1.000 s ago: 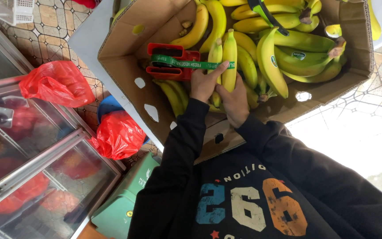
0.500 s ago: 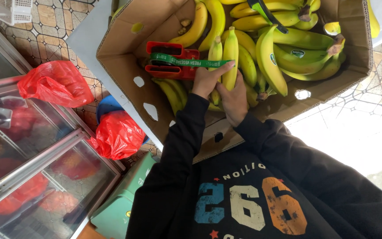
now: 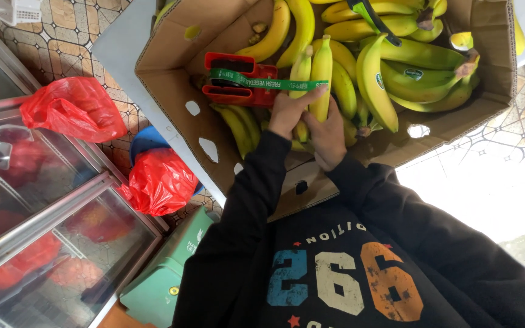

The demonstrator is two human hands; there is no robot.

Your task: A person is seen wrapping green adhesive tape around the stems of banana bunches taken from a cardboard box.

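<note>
Both of our hands work at a small bunch of bananas (image 3: 317,79) standing upright at the near edge of the open cardboard box (image 3: 171,67), which sits on a pale tabletop (image 3: 123,48). Our left hand (image 3: 287,112) has its grip closed on the left of the bunch, fingertips pinning a strip of green tape (image 3: 274,83) against the fruit; the strip runs from a red tape dispenser (image 3: 235,79) lying in the box just beside that hand. Our right hand (image 3: 328,138) wraps its grip around the lower part of the same bunch from below. More yellow and green bananas (image 3: 396,67) fill the box behind. Two red plastic bags (image 3: 74,109) lie on the tiled floor to the left, beside a glass-topped freezer (image 3: 37,225).
</note>
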